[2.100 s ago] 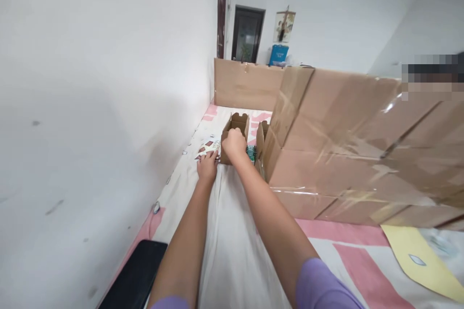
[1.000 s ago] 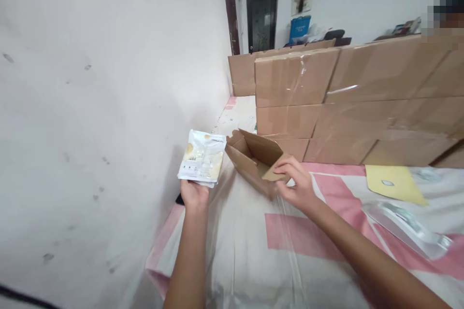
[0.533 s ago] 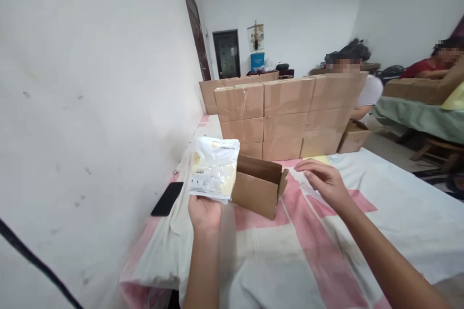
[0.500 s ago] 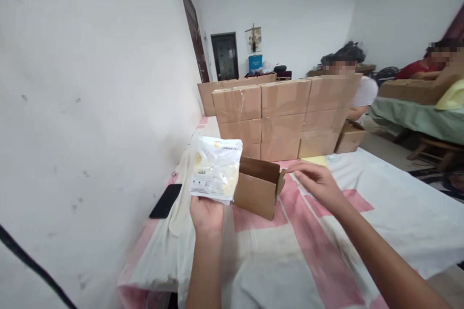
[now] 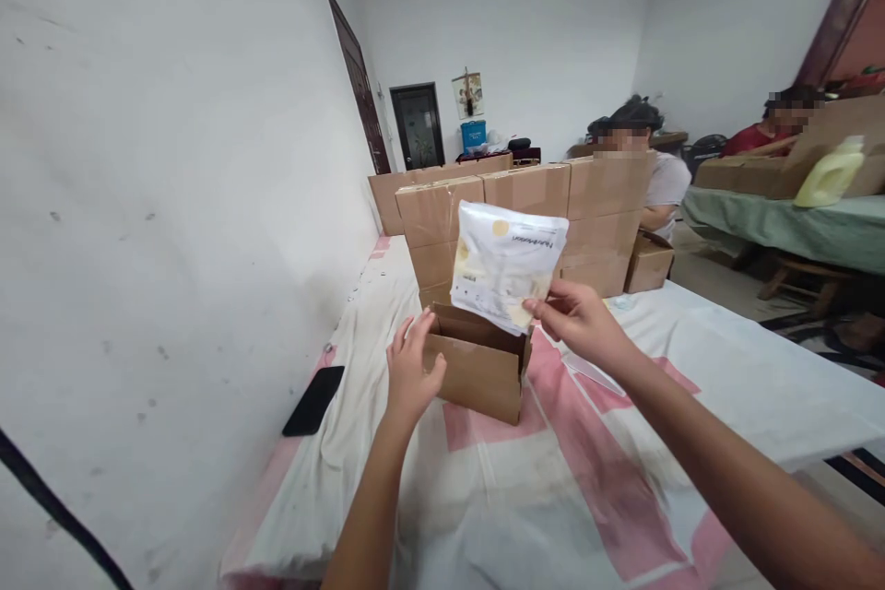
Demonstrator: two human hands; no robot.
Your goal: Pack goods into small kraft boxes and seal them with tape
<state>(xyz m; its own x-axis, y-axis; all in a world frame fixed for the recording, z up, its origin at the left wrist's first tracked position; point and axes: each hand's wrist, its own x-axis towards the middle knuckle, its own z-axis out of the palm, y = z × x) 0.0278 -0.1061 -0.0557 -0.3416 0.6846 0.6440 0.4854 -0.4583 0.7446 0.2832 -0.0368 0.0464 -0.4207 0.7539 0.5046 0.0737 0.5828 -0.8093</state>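
Note:
A white plastic pouch (image 5: 508,263) with yellow dots and printed text is pinched at its lower right corner by my right hand (image 5: 581,323). It hangs tilted above an open cardboard box (image 5: 477,378) on the cloth-covered table. At the box's left end is my left hand (image 5: 413,369), its fingers spread and holding nothing. Whether those fingertips touch the box wall, I cannot tell. Part of the box's opening is hidden behind the pouch.
Behind the box stands a wall of taped cartons (image 5: 529,189), with a smaller carton (image 5: 650,260) at its right. A black phone (image 5: 314,400) lies by the wall. One person (image 5: 667,184) sits behind the cartons, another (image 5: 750,143) at a green-covered table (image 5: 767,221) with a yellow bottle (image 5: 831,173).
The pouch has passed from my left hand to my right and moved up and right, over the box. My left hand has let go and opened beside the box's left end.

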